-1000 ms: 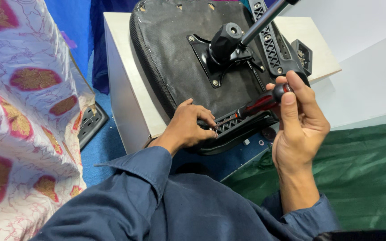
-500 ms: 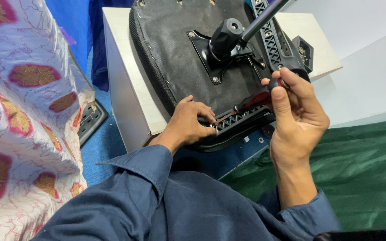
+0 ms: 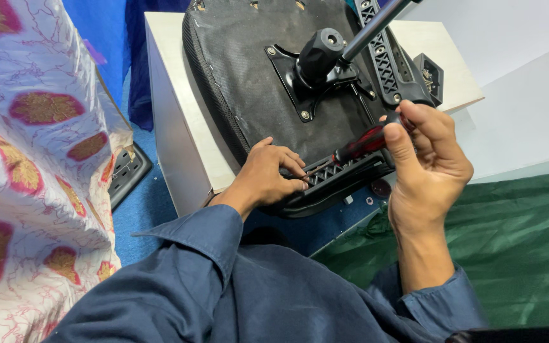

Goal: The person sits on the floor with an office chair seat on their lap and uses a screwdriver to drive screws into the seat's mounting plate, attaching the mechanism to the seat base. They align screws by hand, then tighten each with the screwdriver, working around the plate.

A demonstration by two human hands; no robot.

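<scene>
Hands (image 3: 351,171) with red-handled screwdriver (image 3: 358,145) at upturned chair seat (image 3: 255,76)

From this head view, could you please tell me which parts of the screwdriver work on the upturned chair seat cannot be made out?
- Screwdriver tip: hidden behind the left hand fingertips, so the screw is not visible.
- Screwdriver handle end: wrapped by the right hand.
- Chair seat far edge and metal column: cut off by the top of the frame.
- Small parts on the floor below the seat's armrest bracket: too small to identify.
</scene>
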